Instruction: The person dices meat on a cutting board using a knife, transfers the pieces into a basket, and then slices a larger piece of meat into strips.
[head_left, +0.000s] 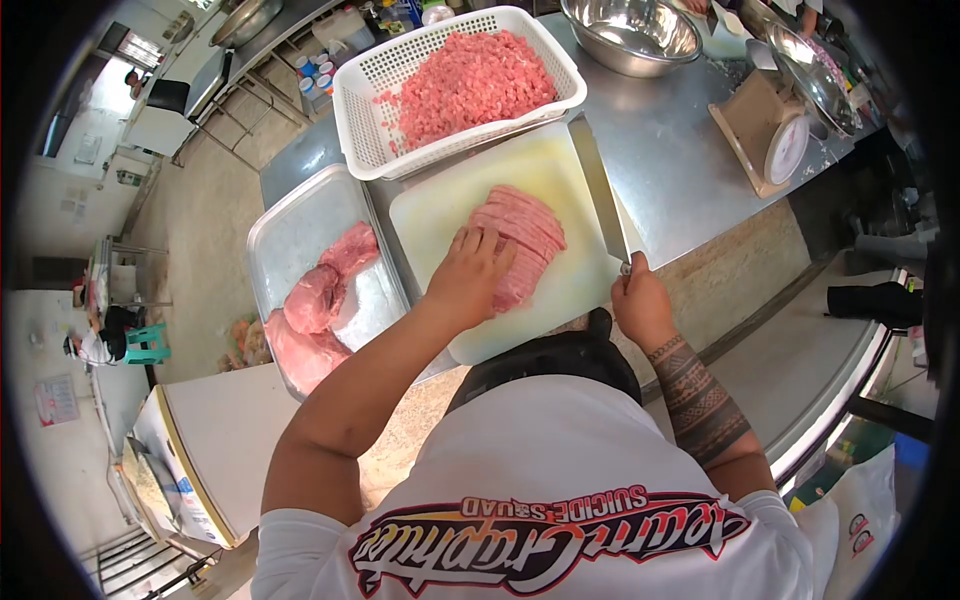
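Sliced raw meat [530,228] lies in a stack on a pale cutting board [430,215], its cuts running side by side. My left hand [472,272] rests on the left side of this stack, fingers spread over the slices. At the board's right edge, my right hand [642,300] is wrapped round the handle of a wide-bladed knife [603,190]. The blade points away from me and is apart from the meat. Left of the board, a metal tray [268,240] holds several larger pieces of raw meat [315,300].
Beyond the board stands a white perforated basket [365,140] with diced meat [470,85]. A steel bowl [635,40] and a dial scale [765,135] are on the steel table [670,150]. Another person's hand [695,6] shows at the top right. A white chest [215,440] stands lower left.
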